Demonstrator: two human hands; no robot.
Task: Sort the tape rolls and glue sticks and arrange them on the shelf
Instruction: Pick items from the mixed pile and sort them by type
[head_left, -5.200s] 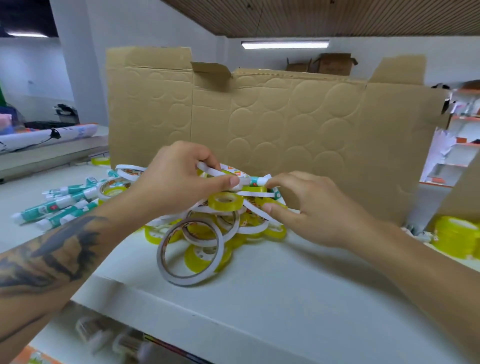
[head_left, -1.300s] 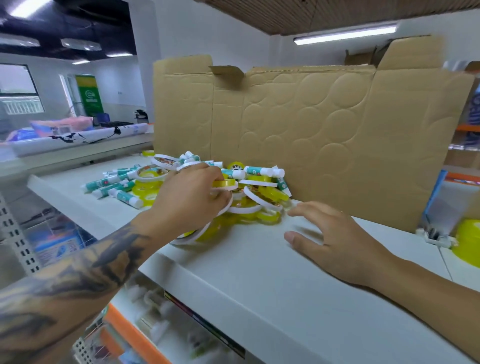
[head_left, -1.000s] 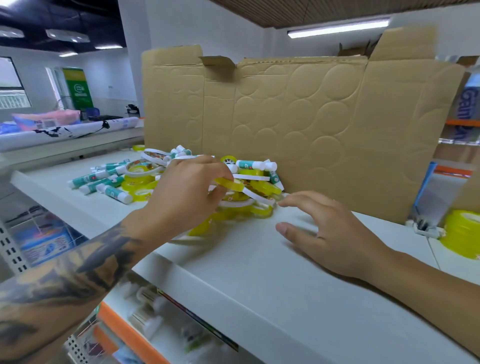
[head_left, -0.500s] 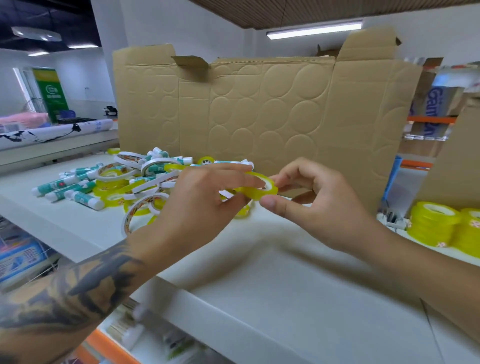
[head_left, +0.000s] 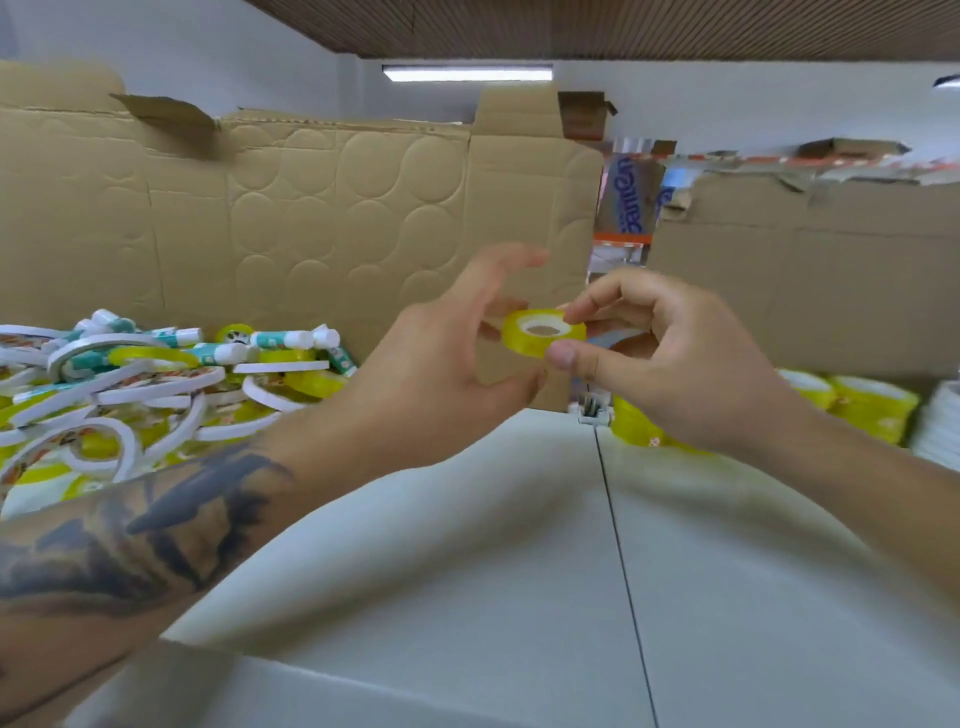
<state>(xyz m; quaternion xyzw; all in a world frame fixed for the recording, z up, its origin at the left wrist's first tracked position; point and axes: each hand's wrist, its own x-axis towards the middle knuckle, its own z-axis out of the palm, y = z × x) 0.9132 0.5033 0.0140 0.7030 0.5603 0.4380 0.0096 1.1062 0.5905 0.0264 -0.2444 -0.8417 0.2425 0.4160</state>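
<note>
- A small yellow-tinted clear tape roll with a white core (head_left: 543, 332) sits in mid-air at the centre of the frame, above the pale grey shelf surface (head_left: 467, 571).
- The right hand (head_left: 670, 358) pinches this roll between thumb and forefinger, its other fingers curled behind.
- The left hand (head_left: 441, 364) is beside the roll with fingers spread and relaxed; whether a fingertip touches the roll's left edge I cannot tell, but it grips nothing.
- The step in hand looks like a pass of one sorted roll from left to right.
- At the left of the frame lies the mixed heap of white-edged tape rings, yellow rolls and teal-and-white glue sticks (head_left: 156, 374), against the tall brown cardboard sheet (head_left: 311, 218).
- At the right edge, partly behind the right forearm, stand stacked yellow tape rolls (head_left: 872, 405).
- Next, I judge, the roll wants carrying rightward and setting flat onto that yellow stack, squarely enough not to topple it.
</note>
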